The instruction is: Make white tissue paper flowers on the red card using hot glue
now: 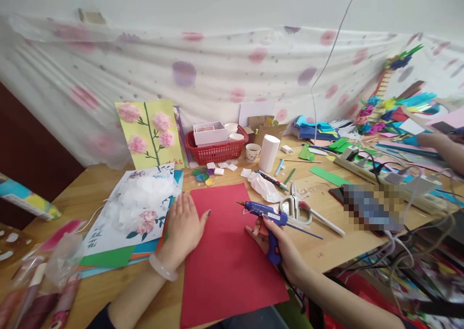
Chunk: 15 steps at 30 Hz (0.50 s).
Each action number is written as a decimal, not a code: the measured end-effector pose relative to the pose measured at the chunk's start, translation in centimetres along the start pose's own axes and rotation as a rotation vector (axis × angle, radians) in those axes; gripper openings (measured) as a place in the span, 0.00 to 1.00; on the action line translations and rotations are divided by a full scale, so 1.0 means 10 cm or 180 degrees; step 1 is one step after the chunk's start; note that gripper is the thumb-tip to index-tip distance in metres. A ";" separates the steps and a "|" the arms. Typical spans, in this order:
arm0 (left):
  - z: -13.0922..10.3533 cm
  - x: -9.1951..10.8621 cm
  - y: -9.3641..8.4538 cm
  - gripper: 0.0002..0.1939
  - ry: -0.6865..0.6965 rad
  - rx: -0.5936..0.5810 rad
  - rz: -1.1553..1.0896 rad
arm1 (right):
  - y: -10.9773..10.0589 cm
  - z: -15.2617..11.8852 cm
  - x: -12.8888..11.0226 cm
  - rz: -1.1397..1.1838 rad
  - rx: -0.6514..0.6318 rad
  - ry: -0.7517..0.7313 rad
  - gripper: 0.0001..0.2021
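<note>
A sheet of red paper lies in front of me, its near edge reaching the table's edge. My left hand rests flat on its upper left side, fingers stretched out. In my right hand is a blue hot glue gun, held by its handle over the right part of the sheet. Its nozzle points left, and a blue stick juts from the back. Scissors with pale handles lie just behind the glue gun, beside a white pen-like stick and a crumpled tissue.
A red basket, paper cup and white roll stand at the back. Left are a flower picture and papers under white fluff. Right are a phone, power strip and another person's hand.
</note>
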State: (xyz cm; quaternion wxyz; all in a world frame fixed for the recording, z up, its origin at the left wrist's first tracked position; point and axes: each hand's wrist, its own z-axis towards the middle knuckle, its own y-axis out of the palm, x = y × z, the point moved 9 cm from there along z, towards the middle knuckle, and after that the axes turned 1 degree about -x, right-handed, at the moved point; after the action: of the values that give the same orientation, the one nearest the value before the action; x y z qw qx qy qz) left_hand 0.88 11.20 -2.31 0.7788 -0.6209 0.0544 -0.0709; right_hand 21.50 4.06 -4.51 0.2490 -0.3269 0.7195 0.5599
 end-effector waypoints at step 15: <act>-0.16 0.44 0.05 0.30 0.1678 -0.0437 -0.0412 | -0.10 0.01 0.02 0.0203 0.0067 -0.0021 0.14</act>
State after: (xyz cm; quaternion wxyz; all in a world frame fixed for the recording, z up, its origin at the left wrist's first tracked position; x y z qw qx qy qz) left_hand 4.91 9.00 -3.10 0.6877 -0.6346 0.2201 -0.2757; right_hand 22.15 3.97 -5.32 0.2368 -0.2992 0.7346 0.5611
